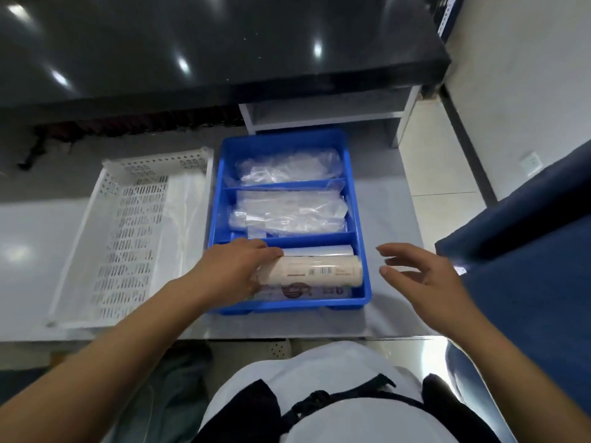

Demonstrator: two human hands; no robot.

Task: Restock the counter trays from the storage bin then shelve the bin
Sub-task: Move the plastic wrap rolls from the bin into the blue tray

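Observation:
A blue divided tray [363, 238] lies on the grey counter with three compartments. The far two hold clear plastic packets [287, 169]. The near compartment holds rolls, and a cream labelled roll [323, 270] lies on top. My left hand [235, 271] grips the left end of that roll, fingers curled over it. My right hand [422, 276] hovers just right of the tray with fingers spread and holds nothing. To the left of the tray lies a white perforated storage bin [105, 238], tipped on its side.
A dark glossy raised countertop [224, 43] runs along the back. Under it at the right is a white open shelf [323, 113]. A blue fabric surface [527, 238] lies at the right. Tiled floor [438, 161] shows beyond the counter's right edge.

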